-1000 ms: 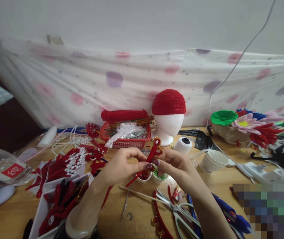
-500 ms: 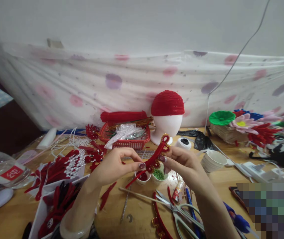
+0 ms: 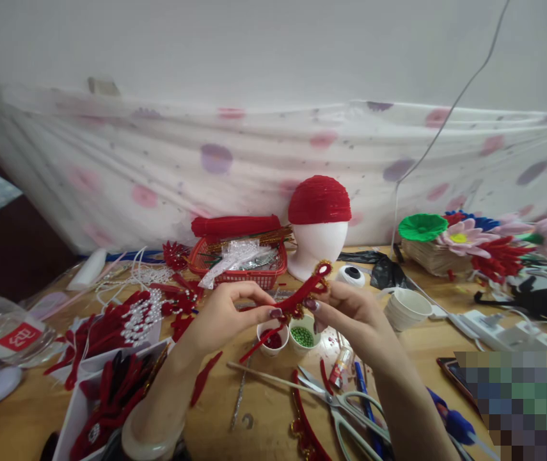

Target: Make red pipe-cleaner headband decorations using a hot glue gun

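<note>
Between my hands is a curved red fuzzy strip [image 3: 297,296] with gold-edged loops, one of them around a white centre at its upper right end. My left hand [image 3: 235,315] pinches its lower left end between thumb and fingers. My right hand [image 3: 343,308] grips it nearer the looped end, thumb in front and fingers partly hidden behind. A thin red tail hangs down to the left. Just below the strip stand a cup of red beads [image 3: 272,340] and a cup of green beads [image 3: 303,337].
Scissors [image 3: 333,400], a wooden stick [image 3: 273,381] and a second red strip [image 3: 302,416] lie in front. Behind stand a red basket [image 3: 254,278] and a white foam head [image 3: 320,240] with a red cap. A white box [image 3: 74,410] is at left, a power strip [image 3: 503,330] at right.
The red strip has tilted a little flatter, its looped end shifting slightly right. Both hands keep hold of it. The whole view has shifted slightly.
</note>
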The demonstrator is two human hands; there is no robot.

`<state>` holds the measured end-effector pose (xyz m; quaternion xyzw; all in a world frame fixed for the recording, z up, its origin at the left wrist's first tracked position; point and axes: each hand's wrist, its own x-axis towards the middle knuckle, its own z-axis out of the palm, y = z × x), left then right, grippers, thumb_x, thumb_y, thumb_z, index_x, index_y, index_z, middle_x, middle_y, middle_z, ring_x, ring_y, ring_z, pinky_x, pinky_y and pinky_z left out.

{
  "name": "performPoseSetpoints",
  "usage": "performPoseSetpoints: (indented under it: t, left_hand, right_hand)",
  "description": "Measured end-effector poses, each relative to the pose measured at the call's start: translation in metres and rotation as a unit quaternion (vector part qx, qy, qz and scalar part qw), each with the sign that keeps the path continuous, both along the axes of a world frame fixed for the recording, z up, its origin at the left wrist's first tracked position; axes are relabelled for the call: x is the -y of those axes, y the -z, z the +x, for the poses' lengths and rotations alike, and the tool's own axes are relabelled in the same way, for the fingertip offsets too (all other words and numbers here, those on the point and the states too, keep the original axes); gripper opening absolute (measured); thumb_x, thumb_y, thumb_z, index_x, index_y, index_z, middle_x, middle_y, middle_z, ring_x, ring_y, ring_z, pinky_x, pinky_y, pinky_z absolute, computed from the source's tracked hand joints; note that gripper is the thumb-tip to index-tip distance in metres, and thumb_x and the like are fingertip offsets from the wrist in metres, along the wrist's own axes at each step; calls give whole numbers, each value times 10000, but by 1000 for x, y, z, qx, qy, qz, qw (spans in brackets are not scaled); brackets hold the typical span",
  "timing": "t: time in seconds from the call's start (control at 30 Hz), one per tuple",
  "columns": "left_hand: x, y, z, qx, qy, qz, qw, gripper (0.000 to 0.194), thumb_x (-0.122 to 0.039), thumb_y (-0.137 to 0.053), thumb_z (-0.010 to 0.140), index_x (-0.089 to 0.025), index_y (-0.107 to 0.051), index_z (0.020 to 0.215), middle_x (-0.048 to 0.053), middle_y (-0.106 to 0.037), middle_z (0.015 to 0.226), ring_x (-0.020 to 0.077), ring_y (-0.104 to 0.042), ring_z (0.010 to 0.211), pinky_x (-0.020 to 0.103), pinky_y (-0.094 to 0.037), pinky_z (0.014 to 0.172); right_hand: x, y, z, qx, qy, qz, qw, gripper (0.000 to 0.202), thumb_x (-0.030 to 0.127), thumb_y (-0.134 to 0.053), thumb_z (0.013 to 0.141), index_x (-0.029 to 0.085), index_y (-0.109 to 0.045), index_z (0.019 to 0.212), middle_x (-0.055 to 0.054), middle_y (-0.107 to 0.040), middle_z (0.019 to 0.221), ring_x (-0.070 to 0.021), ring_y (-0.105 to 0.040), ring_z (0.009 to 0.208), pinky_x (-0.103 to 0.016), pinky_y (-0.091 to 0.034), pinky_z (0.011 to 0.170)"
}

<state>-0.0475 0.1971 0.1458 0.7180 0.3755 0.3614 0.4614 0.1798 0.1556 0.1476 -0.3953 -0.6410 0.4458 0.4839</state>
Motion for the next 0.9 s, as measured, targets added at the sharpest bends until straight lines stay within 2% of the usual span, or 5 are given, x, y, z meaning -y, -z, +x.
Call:
performPoseSetpoints:
  t: [0.23,0.43,0.63,0.8,0.9]
  left_hand:
    - [-2,-4,-15,-30,-1,-6,1000,288,-483,-709,798,-200,-743,845,42,-738,881,205,-662,858,332,-500,820]
    - [1,0,-6,-35,-23,4,999,240,-437,-670,828,-202,-702,790,17,-699,814,180,-631,815,314,-484,803]
    - [1,-1,0,33,-88,28,995,367,-533,-649,813,-184,-639,700,-7,-634,690,141,-556,677,268,-456,672]
    - [-1,5,-4,123,-162,48,978,431,-557,-561,908,-186,-709,749,21,-696,736,153,-621,741,265,-490,729]
    - [-2,8,-7,170,-185,47,967,398,-541,-610,889,-183,-738,771,33,-726,730,159,-657,721,274,-525,730]
  right_hand:
    - [2,-10,1,-28,80,34,996,208,378,-716,800,189,-690,717,-1,-625,610,-104,-539,511,-227,-439,478]
    - [2,-11,-1,-34,88,36,995,208,354,-701,809,201,-670,672,13,-583,580,-100,-518,515,-228,-442,485]
    - [0,-6,-3,-40,77,31,996,161,353,-693,825,195,-702,794,8,-611,649,-94,-489,517,-232,-407,474]
    - [-2,1,-1,-81,120,70,987,250,355,-679,872,201,-636,679,28,-538,566,-111,-481,544,-249,-387,522]
    - [-3,4,2,-106,149,90,979,269,352,-667,891,207,-609,672,35,-512,564,-115,-458,548,-267,-365,548]
